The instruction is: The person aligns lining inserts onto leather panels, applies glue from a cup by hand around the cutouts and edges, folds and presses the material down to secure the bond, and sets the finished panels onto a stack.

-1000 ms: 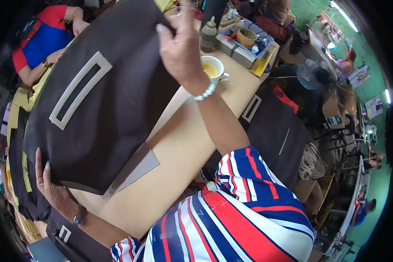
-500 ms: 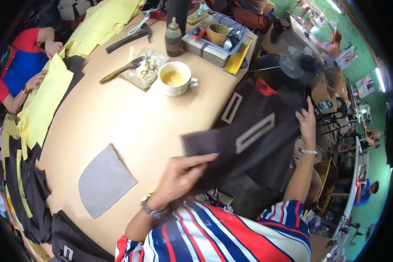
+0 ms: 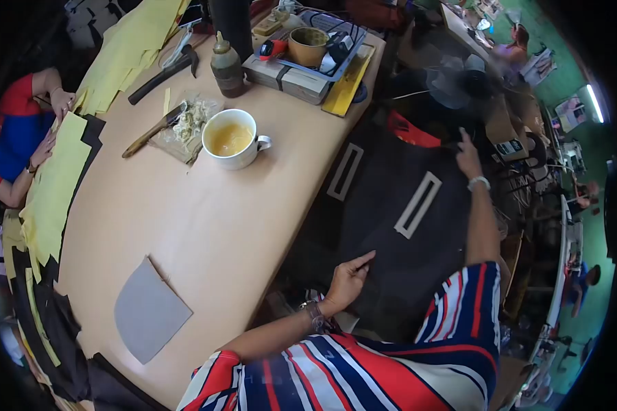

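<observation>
A dark fabric panel (image 3: pixel 384 205) with two pale rectangular frames on it lies spread beyond the right edge of the table. Over its near left part is my left hand (image 3: pixel 347 282), index finger stretched out and the other fingers loosely bent. My right hand (image 3: pixel 468 157) is at the panel's far right edge, its index finger extended and nothing visibly gripped. On the table, a grey piece with one curved side (image 3: pixel 151 312) lies flat to the left of my hands.
A white cup (image 3: pixel 233 140) of yellowish liquid, a brush (image 3: pixel 154 130), a hammer (image 3: pixel 161 79), a bottle (image 3: pixel 227 68) and a blue tray (image 3: pixel 353 51) stand or lie on the table (image 3: pixel 206 226). At left, another person's hands touch yellow sheets (image 3: pixel 58 178). A fan (image 3: pixel 452 85) is beyond the panel.
The dark panel, held raised and tilted between both hands, has moved right and down and now lies flatter. My left hand has moved right, off the table side; the right hand has shifted slightly.
</observation>
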`<state>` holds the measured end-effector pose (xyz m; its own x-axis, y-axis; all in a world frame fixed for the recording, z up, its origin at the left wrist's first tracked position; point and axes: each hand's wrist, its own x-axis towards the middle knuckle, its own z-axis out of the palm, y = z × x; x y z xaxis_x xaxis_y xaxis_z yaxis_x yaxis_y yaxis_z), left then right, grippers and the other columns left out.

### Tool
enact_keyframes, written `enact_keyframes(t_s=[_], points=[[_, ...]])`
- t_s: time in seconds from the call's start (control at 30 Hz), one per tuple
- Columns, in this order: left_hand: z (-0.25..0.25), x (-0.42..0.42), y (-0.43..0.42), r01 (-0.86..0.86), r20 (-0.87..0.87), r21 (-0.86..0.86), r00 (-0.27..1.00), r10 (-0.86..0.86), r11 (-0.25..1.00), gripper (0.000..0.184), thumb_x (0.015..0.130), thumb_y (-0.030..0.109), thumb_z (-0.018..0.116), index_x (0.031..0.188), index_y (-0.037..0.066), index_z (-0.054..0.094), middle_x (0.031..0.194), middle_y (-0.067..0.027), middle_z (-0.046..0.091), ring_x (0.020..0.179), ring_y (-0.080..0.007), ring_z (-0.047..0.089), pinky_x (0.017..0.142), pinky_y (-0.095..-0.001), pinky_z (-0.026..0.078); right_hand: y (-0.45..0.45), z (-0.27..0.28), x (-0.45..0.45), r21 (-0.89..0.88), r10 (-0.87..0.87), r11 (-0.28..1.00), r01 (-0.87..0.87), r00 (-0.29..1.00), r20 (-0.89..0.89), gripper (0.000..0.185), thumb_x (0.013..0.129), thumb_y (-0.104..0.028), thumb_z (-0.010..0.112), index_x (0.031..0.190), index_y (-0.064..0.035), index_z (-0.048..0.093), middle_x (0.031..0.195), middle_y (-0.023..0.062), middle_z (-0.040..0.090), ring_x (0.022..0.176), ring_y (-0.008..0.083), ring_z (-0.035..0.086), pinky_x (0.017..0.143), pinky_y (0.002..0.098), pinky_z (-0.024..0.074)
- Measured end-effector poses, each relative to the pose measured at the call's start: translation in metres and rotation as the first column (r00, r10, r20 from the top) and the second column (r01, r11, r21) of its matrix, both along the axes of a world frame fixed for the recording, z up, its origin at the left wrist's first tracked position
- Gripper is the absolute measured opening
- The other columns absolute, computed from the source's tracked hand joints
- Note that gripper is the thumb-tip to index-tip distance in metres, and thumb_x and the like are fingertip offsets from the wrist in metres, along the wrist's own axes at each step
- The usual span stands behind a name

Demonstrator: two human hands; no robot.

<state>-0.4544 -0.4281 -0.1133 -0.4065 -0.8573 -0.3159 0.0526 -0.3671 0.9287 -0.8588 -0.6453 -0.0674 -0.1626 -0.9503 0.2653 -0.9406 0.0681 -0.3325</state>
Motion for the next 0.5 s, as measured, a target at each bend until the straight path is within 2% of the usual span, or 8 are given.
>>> enact_keyframes(t_s=[0.03,0.07,0.13,0.17,0.23,0.33,0.47,0.5], points=[[-0.016,-0.003,0.001,-0.052,0.024,0.011,0.998,0.052,0.999,0.036,0.087,0.002,0.051,0.121,0.011,0.057,0.063,0.0031,0.047,0.056,-0.002,0.038,0.052,-0.0196,0.037,-0.014,-0.002,0.027,0.11,-0.066,0.992,0.063,0.998,0.024,0.071,0.071,0.006,0.044,0.139,-0.0122,0.032,0.112,0.0223,0.058,0.103,0.0366,0.057,0.089,0.0386,0.0421],[-0.028,-0.005,0.001,-0.104,0.048,0.021,0.994,0.103,0.994,0.036,0.086,0.003,0.051,0.12,0.012,0.058,0.057,0.0016,0.043,0.053,-0.0026,0.036,0.049,-0.0207,0.036,-0.029,-0.022,0.037,0.076,-0.05,0.996,0.054,0.997,-0.054,0.071,0.073,-0.002,0.054,0.139,-0.0164,0.03,0.098,0.0167,0.065,0.093,0.0358,0.06,0.082,0.0449,0.0452],[-0.037,0.0,-0.002,-0.138,0.105,0.048,0.986,0.132,0.989,0.036,0.086,0.003,0.051,0.12,0.012,0.058,0.057,0.0016,0.044,0.052,-0.0024,0.036,0.048,-0.0215,0.036,-0.056,-0.059,0.068,0.13,-0.016,0.991,0.037,0.987,-0.162,0.07,0.076,-0.007,0.058,0.139,-0.0139,0.029,0.097,0.012,0.066,0.091,0.0341,0.061,0.081,0.0452,0.0439],[-0.041,0.002,-0.002,-0.15,0.134,0.061,0.981,0.141,0.987,0.036,0.086,0.003,0.051,0.12,0.013,0.059,0.056,0.0015,0.045,0.052,-0.0024,0.036,0.048,-0.0219,0.036,-0.06,-0.071,0.077,0.102,-0.027,0.994,0.04,0.992,-0.122,0.07,0.076,-0.008,0.059,0.139,-0.0134,0.028,0.098,0.0101,0.066,0.096,0.032,0.059,0.085,0.0468,0.0402],[-0.051,0.003,-0.001,-0.151,0.145,0.059,0.979,0.141,0.987,0.036,0.086,0.003,0.051,0.12,0.013,0.059,0.056,0.0011,0.045,0.051,-0.0027,0.036,0.047,-0.0224,0.036,-0.063,-0.084,0.091,0.122,-0.07,0.988,0.089,0.985,-0.157,0.07,0.077,-0.008,0.058,0.139,-0.0145,0.027,0.099,0.0089,0.066,0.1,0.0302,0.057,0.089,0.0486,0.0364],[-0.058,0.002,-0.002,-0.154,0.152,0.054,0.978,0.145,0.987,0.036,0.086,0.003,0.051,0.12,0.013,0.059,0.055,-0.0001,0.047,0.05,-0.0028,0.037,0.046,-0.0229,0.036,-0.063,-0.093,0.098,0.104,-0.081,0.989,0.104,0.975,-0.206,0.07,0.078,-0.008,0.058,0.139,-0.0145,0.027,0.099,0.0088,0.066,0.1,0.0296,0.057,0.09,0.0479,0.0356],[-0.058,0.004,-0.007,-0.118,0.146,0.127,0.984,0.099,0.985,0.037,0.086,0.005,0.052,0.123,0.01,0.056,0.056,-0.0035,0.05,0.05,-0.0038,0.04,0.047,-0.0241,0.038,-0.065,-0.102,0.1,0.134,-0.096,0.984,0.12,0.981,-0.171,0.069,0.079,-0.009,0.059,0.139,-0.0145,0.026,0.107,0.0108,0.062,0.104,0.0298,0.054,0.093,0.0488,0.0331],[-0.064,0.003,-0.006,-0.1,0.147,0.096,0.985,0.085,0.99,0.04,0.085,0.007,0.054,0.125,0.009,0.052,0.059,-0.0057,0.053,0.053,-0.0063,0.044,0.051,-0.0252,0.041,-0.063,-0.104,0.103,0.125,-0.095,0.985,0.115,0.983,-0.158,0.069,0.079,-0.01,0.059,0.139,-0.0146,0.026,0.111,0.0118,0.06,0.106,0.0303,0.053,0.094,0.0489,0.0328]])
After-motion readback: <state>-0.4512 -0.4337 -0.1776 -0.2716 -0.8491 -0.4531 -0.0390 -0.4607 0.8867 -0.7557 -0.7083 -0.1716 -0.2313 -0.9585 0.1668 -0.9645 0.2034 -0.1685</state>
